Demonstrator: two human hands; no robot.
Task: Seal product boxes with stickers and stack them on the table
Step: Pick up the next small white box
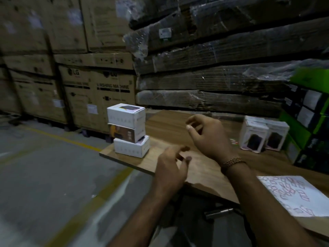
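Three boxes [129, 130] stacked at ten o'clock on the bench [204, 168], near its corner, likely to keep sealed ones out of the working space. Two more boxes [263, 135] upright at two o'clock, probably awaiting seals. One sticker sheet [295, 195] at four o'clock, within easy reach. Left hand [170, 168] and right hand [210, 136] hovering mid-bench, fingers loosely curled, gripping nothing visible.
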